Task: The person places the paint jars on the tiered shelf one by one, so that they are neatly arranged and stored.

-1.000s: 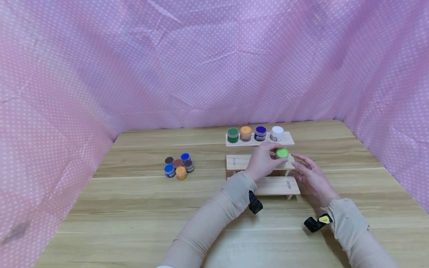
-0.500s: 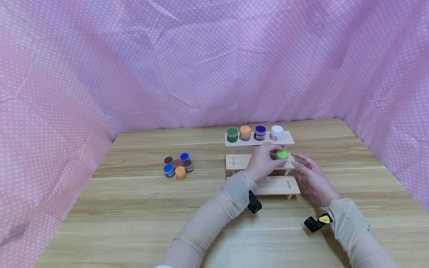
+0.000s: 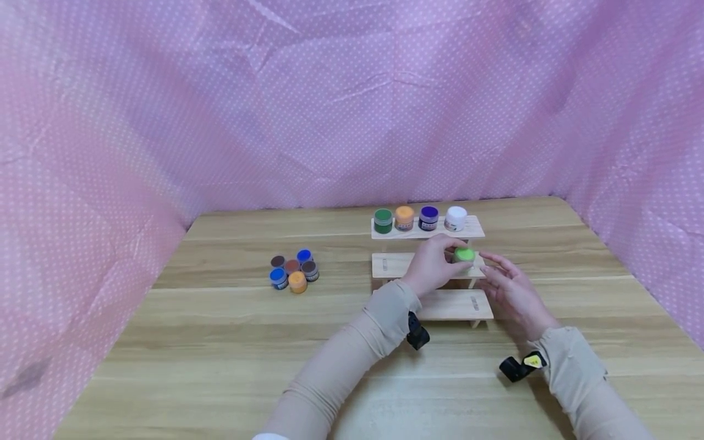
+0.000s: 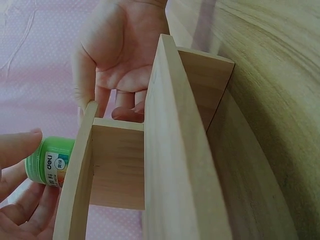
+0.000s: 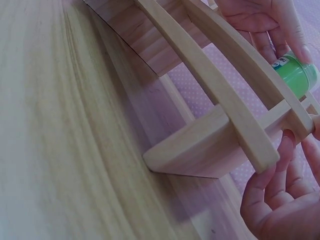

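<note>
In the head view, a three-tiered wooden stand faces me on the table point(image 3: 220, 366), its top board point(image 3: 475, 227) carrying a dark green jar point(image 3: 383, 221), an orange jar point(image 3: 404, 219), a dark blue jar point(image 3: 428, 219) and a white jar point(image 3: 456, 219). They stand a little apart, presumably so that each colour shows. Six loose jars point(image 3: 293, 267) sit bunched off to the left, probably kept within the left hand's reach. The left hand point(image 3: 431, 266) holds a light green paint jar point(image 3: 464, 254) by its sides at the right end of the middle board point(image 3: 395, 266), above the lowest board point(image 3: 451, 304). The right hand point(image 3: 511, 293) is at that same end.

From the left wrist, the left grip is closed only as far as the jar's width: thumb on one side, fingers on the other, the jar between them. That hold seems to suit keeping it upright. Its base is hidden behind the board's edge, so I can't tell whether it bears on the wood.

From the right wrist, the right grip appears to pinch the middle board's end lightly, thumb above and fingers below, likely to steady the stand. The jar lies just beyond that thumb, apart from it.
</note>
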Motion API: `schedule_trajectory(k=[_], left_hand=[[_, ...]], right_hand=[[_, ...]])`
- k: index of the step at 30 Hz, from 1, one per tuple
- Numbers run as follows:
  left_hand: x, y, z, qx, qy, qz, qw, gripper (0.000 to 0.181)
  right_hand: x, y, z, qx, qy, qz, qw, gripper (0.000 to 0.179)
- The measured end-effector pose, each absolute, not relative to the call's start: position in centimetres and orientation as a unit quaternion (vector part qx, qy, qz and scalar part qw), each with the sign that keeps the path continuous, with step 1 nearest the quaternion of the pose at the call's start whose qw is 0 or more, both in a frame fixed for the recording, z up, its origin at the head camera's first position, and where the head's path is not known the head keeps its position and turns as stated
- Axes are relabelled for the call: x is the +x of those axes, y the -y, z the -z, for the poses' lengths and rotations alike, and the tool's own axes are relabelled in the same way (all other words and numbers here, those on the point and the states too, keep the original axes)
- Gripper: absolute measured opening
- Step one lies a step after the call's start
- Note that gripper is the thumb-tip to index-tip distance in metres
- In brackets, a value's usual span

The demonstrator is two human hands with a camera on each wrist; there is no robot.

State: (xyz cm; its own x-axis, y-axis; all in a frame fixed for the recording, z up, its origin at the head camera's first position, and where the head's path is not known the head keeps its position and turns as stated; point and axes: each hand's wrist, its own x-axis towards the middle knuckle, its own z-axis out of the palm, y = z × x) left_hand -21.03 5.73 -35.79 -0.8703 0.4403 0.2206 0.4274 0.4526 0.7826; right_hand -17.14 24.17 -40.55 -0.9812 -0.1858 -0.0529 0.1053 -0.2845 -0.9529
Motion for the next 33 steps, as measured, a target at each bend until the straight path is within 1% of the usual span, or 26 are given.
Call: schedule_trajectory(k=[6,15,21,24,33], left_hand=[[-20.9,-5.7,35.6,0.248,-0.853,-0.459,0.022,0.031],[-20.9,-5.5,35.2,0.248,-0.848,-0.467,0.032,0.035],[-20.7,-4.6,34.7,0.247,-0.846,-0.470,0.044,0.038],[-20.6,-3.9,34.6,0.244,-0.852,-0.462,0.042,0.039],[-20.1,-2.3,34.9,0.249,-0.848,-0.468,0.012,0.035]], right_hand=[[-17.1,-24.2,40.6,-0.033,-0.603,0.791,0.097,0.026],[-17.2,-24.3,40.7,-0.042,-0.596,0.797,0.088,0.030],[-17.1,-24.1,40.7,-0.039,-0.589,0.802,0.090,0.028],[-17.1,-24.1,40.8,-0.037,-0.594,0.798,0.090,0.028],[-17.3,-24.1,40.9,-0.051,-0.591,0.801,0.080,0.027]])
